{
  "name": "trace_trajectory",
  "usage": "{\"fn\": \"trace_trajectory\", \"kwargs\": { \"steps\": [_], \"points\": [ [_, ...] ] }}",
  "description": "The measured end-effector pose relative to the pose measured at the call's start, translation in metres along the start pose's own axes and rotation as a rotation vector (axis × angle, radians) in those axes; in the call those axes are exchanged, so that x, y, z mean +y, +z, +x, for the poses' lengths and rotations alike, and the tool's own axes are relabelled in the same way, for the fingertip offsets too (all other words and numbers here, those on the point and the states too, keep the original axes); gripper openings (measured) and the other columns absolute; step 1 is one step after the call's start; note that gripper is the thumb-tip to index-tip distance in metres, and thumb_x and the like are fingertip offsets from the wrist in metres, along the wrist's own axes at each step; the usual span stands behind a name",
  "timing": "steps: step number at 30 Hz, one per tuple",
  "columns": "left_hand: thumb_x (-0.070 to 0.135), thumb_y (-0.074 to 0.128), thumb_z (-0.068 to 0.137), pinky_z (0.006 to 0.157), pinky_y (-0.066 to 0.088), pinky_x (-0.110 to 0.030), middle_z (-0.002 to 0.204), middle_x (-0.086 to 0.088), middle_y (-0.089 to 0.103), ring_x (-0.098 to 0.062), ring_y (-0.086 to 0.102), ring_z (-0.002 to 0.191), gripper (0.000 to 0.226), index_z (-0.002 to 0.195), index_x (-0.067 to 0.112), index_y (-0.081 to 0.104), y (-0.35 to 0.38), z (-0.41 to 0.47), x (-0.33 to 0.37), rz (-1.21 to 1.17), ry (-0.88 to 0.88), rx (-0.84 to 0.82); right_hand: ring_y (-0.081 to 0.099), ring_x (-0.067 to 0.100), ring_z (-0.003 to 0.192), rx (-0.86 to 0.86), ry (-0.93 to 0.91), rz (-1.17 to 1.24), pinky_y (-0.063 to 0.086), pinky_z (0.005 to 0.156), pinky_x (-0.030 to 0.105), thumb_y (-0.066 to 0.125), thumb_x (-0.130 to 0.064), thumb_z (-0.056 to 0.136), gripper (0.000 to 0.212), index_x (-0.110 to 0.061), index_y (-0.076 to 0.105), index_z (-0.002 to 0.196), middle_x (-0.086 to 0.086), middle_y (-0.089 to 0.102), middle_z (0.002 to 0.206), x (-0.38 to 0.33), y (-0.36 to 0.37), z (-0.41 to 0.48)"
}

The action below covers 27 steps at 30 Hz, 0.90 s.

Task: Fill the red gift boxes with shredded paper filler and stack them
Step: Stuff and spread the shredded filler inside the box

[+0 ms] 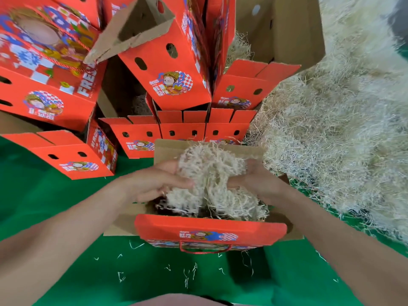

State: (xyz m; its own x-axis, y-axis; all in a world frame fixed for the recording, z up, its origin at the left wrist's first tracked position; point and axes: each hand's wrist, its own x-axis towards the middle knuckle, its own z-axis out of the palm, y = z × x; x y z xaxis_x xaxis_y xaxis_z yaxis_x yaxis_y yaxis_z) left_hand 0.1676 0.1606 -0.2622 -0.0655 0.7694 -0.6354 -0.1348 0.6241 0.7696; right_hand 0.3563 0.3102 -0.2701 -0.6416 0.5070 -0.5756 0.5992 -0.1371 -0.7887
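While both hands work over it, the scene reads as follows.

Open box: a red gift box (pixel 209 233) sits on the green cloth (pixel 66 272) directly in front of the person, top flaps folded out, its brown cardboard back flap (pixel 167 149) standing up behind the filler; a red cord handle (pixel 205 250) hangs on the near face.

Filler in hand: a pale wad of shredded paper filler (pixel 212 180) sits in the mouth of the open box, bulging above the rim and trailing down inside.

Left hand: the left hand (pixel 159 182) grips the left side of the wad, fingers curled into the strands.

Right hand: the right hand (pixel 254 180) clutches the wad's right side, fingertips buried in the paper (so their exact curl cannot be seen).

Supply: a large heap of loose filler (pixel 335 133) spreads over the right of the scene, just beside the open box.

Other boxes: a row of three red boxes (pixel 183 131) stands just behind the open one, with more red boxes piled on them, one tilted box (pixel 167 69) leaning with its brown flap raised; one lone box (pixel 72 155) rests on the cloth to the left.

Scraps: stray paper strands (pixel 189 277) lie scattered on the cloth near the person.

Back right: a plain brown carton (pixel 287 29) with filler showing inside.
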Motion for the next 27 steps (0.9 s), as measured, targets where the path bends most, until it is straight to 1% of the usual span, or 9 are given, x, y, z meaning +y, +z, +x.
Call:
{"fn": "trace_trajectory", "kwargs": {
  "steps": [2,5,8,11,15,18,20,23,27],
  "points": [
    [0.047,0.087,0.047,0.104,0.021,-0.024,0.146,0.011,0.035,-0.008,0.031,0.132,0.118,0.144,0.017,0.027,0.026,0.009,0.006,0.093,-0.078,-0.044,0.061,0.005,0.097,0.016,-0.038,-0.031,0.046,0.077,0.016,0.073,-0.008,0.074,0.033,-0.012,0.050,0.098,-0.004,0.061,0.098,-0.010,0.017,0.003],
    [0.035,0.082,0.061,0.097,0.027,-0.023,0.153,0.001,0.018,-0.011,0.028,0.133,0.115,0.149,0.013,0.010,0.024,0.021,0.001,0.174,-0.028,0.194,0.044,0.021,0.124,0.005,0.005,0.047,0.036,0.095,0.032,0.080,-0.018,0.067,0.074,-0.012,0.038,0.128,-0.002,0.052,0.120,-0.013,0.014,0.003],
    [0.029,0.079,0.045,0.110,0.018,-0.039,0.157,-0.002,0.004,-0.021,0.014,0.142,0.128,0.149,0.013,0.006,-0.003,0.012,-0.001,0.023,0.000,0.317,0.016,0.022,0.140,-0.012,0.087,0.286,0.012,0.110,0.049,0.082,-0.031,0.052,0.128,-0.013,0.000,0.147,-0.009,0.026,0.143,-0.001,-0.013,0.000],
    [0.027,0.077,0.043,0.113,0.008,-0.046,0.157,-0.006,0.001,-0.021,0.006,0.142,0.134,0.148,0.008,-0.002,-0.021,0.006,-0.008,-0.102,-0.003,0.347,0.015,0.025,0.140,-0.086,0.080,0.358,0.006,0.112,0.054,0.090,-0.040,0.036,0.139,-0.010,0.011,0.147,0.002,0.033,0.144,0.012,-0.036,-0.005],
    [0.042,0.079,0.046,0.110,0.015,-0.031,0.156,-0.006,0.001,-0.020,0.009,0.141,0.136,0.147,0.006,-0.005,-0.007,0.011,-0.007,0.049,-0.061,0.162,0.033,0.022,0.136,-0.377,0.083,0.188,0.013,0.116,0.048,0.090,-0.044,0.044,0.096,-0.013,0.053,0.127,0.007,0.046,0.140,0.010,-0.028,-0.005],
    [0.034,0.076,0.063,0.101,0.017,-0.018,0.156,-0.005,0.006,-0.014,0.014,0.139,0.119,0.148,0.005,-0.001,0.011,0.027,-0.003,0.223,-0.149,-0.001,0.015,0.019,0.141,-0.370,0.200,-0.097,0.008,0.113,0.036,0.080,-0.044,0.064,0.115,-0.017,0.007,0.149,-0.002,0.020,0.151,0.006,-0.005,0.010],
    [0.035,0.071,0.078,0.102,0.021,-0.019,0.155,-0.006,0.015,-0.016,0.024,0.134,0.100,0.147,0.005,0.006,0.005,0.037,-0.007,0.454,-0.163,0.005,0.014,0.021,0.141,-0.354,0.229,-0.318,0.015,0.111,0.035,0.065,-0.033,0.083,0.096,-0.018,-0.004,0.148,0.002,0.012,0.154,0.009,-0.001,0.018],
    [0.051,0.060,0.084,0.100,0.028,-0.020,0.151,-0.008,0.026,-0.020,0.037,0.129,0.090,0.146,0.004,0.016,-0.010,0.044,-0.020,0.778,-0.209,-0.009,0.026,0.026,0.138,-0.306,0.276,-0.639,0.026,0.109,0.036,0.056,-0.036,0.090,0.074,-0.010,0.016,0.147,0.008,0.023,0.152,0.018,-0.006,0.024],
    [0.033,0.050,0.093,0.070,0.044,-0.022,0.108,-0.011,0.062,-0.014,0.051,0.077,0.036,0.110,0.002,0.058,-0.001,0.063,-0.036,1.165,-0.209,-0.126,0.060,0.027,0.095,-0.379,0.150,-1.176,0.051,0.081,0.032,0.043,-0.026,0.095,0.035,0.000,0.056,0.115,0.009,0.063,0.107,0.025,0.013,0.040]
  ]
}}
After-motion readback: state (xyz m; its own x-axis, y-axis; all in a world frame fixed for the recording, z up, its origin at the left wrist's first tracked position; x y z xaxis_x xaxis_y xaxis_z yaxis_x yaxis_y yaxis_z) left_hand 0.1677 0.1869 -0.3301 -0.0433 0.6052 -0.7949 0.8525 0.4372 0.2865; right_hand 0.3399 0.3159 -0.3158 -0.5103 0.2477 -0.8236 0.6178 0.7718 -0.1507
